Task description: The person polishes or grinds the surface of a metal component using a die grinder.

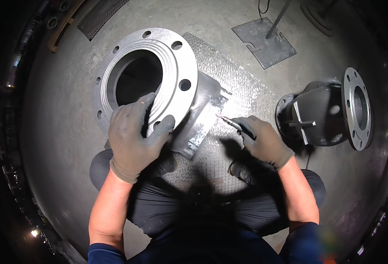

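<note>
A large grey cast valve body (206, 90) lies in front of me, its round flange (186, 61) with several bolt holes facing up toward me. My left hand (134, 136), in a grey glove, grips the near side of that flange, fingers at the bore's edge and thumb on the ring. In my gloved right hand (264, 141) is a slim die grinder (230, 122), its small pinkish tip at the right edge of the bright flat face (203, 123) on the casting's side. Whether the tip touches the metal, I cannot tell.
The casting rests on a textured metal plate (251, 88). At right stands another dark flanged casting (323, 114) with a pale cross-shaped mark. Farther back are a square steel base (264, 42) with a post and a dark mesh mat (99, 20). My knees flank the work.
</note>
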`<control>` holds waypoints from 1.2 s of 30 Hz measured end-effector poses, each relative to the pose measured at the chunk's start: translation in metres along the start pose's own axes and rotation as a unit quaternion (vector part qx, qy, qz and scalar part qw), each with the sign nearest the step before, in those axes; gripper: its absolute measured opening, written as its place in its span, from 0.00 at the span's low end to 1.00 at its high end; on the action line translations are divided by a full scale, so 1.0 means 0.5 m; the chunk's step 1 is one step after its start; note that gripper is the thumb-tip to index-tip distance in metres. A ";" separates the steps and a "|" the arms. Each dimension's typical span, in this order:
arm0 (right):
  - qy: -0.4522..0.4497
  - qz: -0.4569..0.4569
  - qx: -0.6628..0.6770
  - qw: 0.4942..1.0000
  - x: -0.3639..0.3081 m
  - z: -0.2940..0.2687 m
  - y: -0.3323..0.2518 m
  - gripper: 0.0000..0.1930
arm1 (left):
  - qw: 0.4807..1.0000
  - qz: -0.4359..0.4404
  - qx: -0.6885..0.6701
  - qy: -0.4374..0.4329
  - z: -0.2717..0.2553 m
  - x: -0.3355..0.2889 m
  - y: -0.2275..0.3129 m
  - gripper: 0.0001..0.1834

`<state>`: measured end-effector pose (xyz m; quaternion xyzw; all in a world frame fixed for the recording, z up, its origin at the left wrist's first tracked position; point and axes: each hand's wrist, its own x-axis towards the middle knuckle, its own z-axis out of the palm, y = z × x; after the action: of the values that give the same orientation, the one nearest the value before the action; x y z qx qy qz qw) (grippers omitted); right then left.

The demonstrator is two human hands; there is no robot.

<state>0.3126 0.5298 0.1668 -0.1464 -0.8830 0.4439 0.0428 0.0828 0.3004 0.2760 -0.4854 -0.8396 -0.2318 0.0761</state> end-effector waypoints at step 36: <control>-0.007 0.011 -0.121 0.993 0.024 -0.004 -0.084 0.24 | 0.999 0.019 -0.013 0.025 -0.004 0.001 -0.010 0.22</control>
<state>0.2923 0.5112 0.2009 -0.1574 -0.9287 0.3356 0.0134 0.0781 0.2976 0.2762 -0.4965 -0.8246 -0.2536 0.0956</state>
